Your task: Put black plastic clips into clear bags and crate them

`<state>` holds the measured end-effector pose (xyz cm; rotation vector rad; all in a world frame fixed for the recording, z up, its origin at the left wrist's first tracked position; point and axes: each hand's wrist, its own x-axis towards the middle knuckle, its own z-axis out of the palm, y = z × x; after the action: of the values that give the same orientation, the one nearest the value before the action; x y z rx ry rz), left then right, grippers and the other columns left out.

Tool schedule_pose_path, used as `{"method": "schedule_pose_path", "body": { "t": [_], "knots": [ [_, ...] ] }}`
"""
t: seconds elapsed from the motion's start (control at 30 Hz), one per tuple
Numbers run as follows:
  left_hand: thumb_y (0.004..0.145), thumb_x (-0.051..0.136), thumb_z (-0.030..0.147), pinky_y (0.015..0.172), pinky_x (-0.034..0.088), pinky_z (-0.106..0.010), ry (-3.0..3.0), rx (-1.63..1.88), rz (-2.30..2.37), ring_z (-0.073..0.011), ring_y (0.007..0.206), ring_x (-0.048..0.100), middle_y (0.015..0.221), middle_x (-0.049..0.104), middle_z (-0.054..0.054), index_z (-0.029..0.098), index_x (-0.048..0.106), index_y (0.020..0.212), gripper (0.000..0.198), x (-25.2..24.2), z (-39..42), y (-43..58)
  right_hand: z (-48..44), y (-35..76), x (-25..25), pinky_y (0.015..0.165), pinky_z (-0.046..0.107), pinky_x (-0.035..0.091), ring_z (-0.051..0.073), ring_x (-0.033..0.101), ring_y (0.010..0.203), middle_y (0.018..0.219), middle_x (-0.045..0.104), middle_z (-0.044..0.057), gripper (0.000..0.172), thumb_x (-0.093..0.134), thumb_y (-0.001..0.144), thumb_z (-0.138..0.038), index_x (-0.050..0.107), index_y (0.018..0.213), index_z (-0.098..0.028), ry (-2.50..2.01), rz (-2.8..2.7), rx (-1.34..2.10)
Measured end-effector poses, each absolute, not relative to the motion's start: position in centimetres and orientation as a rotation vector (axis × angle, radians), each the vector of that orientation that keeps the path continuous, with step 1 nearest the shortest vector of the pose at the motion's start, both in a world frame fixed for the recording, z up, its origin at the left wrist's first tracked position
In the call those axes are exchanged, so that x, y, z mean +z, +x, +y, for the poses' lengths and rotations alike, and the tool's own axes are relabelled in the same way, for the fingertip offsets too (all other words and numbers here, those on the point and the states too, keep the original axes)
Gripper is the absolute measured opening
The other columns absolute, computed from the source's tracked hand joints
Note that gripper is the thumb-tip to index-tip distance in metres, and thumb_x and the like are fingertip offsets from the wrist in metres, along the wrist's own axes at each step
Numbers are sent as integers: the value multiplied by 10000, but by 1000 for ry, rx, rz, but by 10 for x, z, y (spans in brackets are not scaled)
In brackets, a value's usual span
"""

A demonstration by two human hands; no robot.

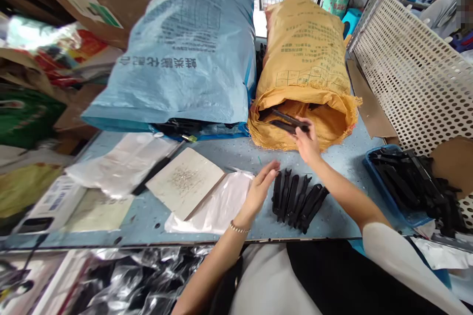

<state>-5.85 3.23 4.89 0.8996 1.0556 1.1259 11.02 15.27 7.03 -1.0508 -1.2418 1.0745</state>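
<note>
My right hand (307,143) is closed on black elongated plastic pieces (283,126), at the open mouth of the yellow woven sack (305,54). How many pieces it grips I cannot tell exactly. My left hand (263,183) holds nothing; its fingers are stretched out just left of a row of several black plastic pieces (295,197). Those pieces lie side by side on the blue table (236,155), some with forked ends. The inside of the sack is mostly hidden.
Left of the yellow sack lies a large blue sack (192,54) with dark things at its opening. A square board (185,182) rests partly on white plastic bags (225,202). At right, a blue basket (384,187) holds black pieces beside a perforated white panel (417,69).
</note>
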Motion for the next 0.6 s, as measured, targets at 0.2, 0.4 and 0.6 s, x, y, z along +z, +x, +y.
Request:
{"method": "schedule_pose_path", "body": {
  "t": [0.2, 0.4, 0.6],
  "knots": [
    [773, 752, 608, 950, 544, -351, 555, 1419, 737, -227, 1157, 654, 1223, 685, -75, 252, 607, 1196, 571, 87, 51, -27, 32, 104, 80, 779, 359, 633, 197, 714, 979, 1171, 682, 15, 467, 732, 839, -579, 556, 1179, -312, -890, -876, 1770],
    [670, 875, 400, 578, 510, -237, 707, 1173, 790, -97, 598, 593, 881, 639, 26, 235, 561, 1060, 527, 109, 21, -44, 37, 150, 125, 815, 397, 569, 235, 647, 1009, 1100, 674, 95, 369, 493, 1015, -533, 613, 1160, -215, -1199, -1795, 980],
    [717, 761, 689, 428, 423, -234, 564, 805, 713, -94, 472, 504, 701, 595, 9, 169, 606, 1004, 614, 113, -5, -45, 66, 151, 147, 796, 433, 478, 273, 556, 917, 952, 638, 108, 352, 451, 1032, -508, 652, 1030, -219, -916, -2492, 75]
  ]
}}
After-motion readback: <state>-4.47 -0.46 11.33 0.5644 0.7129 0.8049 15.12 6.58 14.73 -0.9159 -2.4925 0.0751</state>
